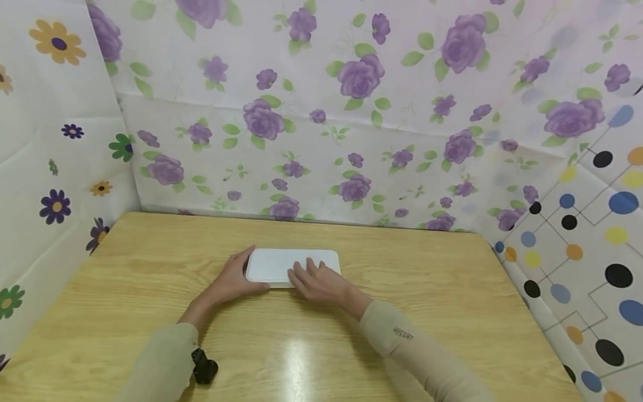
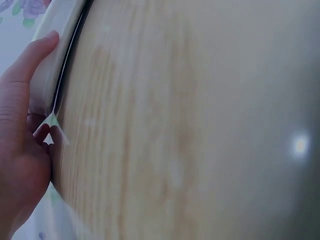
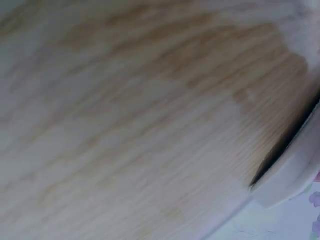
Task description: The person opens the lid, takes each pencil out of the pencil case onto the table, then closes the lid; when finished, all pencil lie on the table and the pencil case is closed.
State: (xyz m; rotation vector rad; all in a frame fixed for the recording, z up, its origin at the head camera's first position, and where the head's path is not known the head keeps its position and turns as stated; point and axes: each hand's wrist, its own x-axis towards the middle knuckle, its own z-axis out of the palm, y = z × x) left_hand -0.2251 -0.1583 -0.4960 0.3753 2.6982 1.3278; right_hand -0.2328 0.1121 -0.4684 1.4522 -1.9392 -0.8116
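Observation:
A flat white box [image 1: 273,265] with rounded corners lies on the wooden table. My left hand [image 1: 233,281] holds its left end, with the thumb along the near side and the fingers toward the far left corner. In the left wrist view, that thumb [image 2: 42,49] lies against the box's white side wall [image 2: 46,85]. Fingers of my right hand [image 1: 324,286] rest, slightly bent, on the top toward the right end. The right wrist view shows one end of the box [image 3: 287,177] but not the right hand.
The wooden table [image 1: 427,312] spreads around the box. Floral sheeting [image 1: 321,156] stands behind it, with patterned sheets at the left and right. A small black device [image 1: 205,368] sits by the left sleeve.

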